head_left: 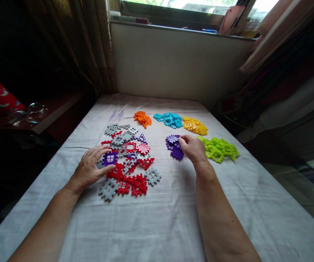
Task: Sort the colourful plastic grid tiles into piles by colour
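Our right hand pinches a purple tile atop the small purple pile under its fingertips, while our left hand lies spread and flat, gripping nothing, on the mixed heap. A careless sweep could, we judge, scatter the green pile just right of our knuckles. Bare sheet lies open toward our wrists.
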`<state>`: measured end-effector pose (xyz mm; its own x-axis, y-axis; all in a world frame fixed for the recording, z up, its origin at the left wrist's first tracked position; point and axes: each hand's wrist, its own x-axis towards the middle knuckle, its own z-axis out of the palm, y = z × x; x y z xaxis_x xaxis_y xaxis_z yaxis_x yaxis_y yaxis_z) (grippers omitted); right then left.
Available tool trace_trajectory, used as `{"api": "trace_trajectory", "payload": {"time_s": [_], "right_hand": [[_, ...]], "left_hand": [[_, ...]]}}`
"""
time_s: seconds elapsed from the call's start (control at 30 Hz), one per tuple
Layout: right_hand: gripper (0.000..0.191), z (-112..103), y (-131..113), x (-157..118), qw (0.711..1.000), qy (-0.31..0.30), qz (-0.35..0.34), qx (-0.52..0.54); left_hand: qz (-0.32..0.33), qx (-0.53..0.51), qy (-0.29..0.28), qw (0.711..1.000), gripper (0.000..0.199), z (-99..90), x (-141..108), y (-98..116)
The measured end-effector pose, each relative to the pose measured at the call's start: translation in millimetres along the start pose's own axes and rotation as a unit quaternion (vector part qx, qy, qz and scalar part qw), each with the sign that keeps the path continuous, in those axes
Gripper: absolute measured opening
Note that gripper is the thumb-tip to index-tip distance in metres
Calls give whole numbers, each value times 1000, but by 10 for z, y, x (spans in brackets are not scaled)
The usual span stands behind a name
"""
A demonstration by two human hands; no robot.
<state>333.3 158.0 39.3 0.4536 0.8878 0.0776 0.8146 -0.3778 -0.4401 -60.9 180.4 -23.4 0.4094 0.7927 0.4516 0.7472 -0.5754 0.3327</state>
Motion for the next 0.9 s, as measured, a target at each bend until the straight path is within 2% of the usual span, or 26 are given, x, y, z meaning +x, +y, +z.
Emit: {"api": "trace_trajectory", "payload": {"time_s": [0.13,0.27,0.5,0.6,0.7,0.77,0.9], "right_hand": [[21,175,-476,-286,987,-74,-127,67],[23,341,-819,-593,959,-169,-209,93],[15,518,-972,-801,927,-235,-208,208],[13,536,-958,-757,919,-241,-196,244],[13,477,-826,-573,920,-221,-175,273],[15,395,-630,-378,934,-181,-137,276],[23,206,-67,11,980,-43,-48,186]], "left_hand": [[65,-11,27,997,61,64,31,249],[97,-9,36,995,58,105,40,381],[116,0,32,993,57,114,27,474],[105,-13,18,994,63,131,18,497],[75,-26,-14,997,75,141,15,504],[65,-24,-57,996,72,141,19,506],[68,-17,-142,987,48,147,23,503]]}}
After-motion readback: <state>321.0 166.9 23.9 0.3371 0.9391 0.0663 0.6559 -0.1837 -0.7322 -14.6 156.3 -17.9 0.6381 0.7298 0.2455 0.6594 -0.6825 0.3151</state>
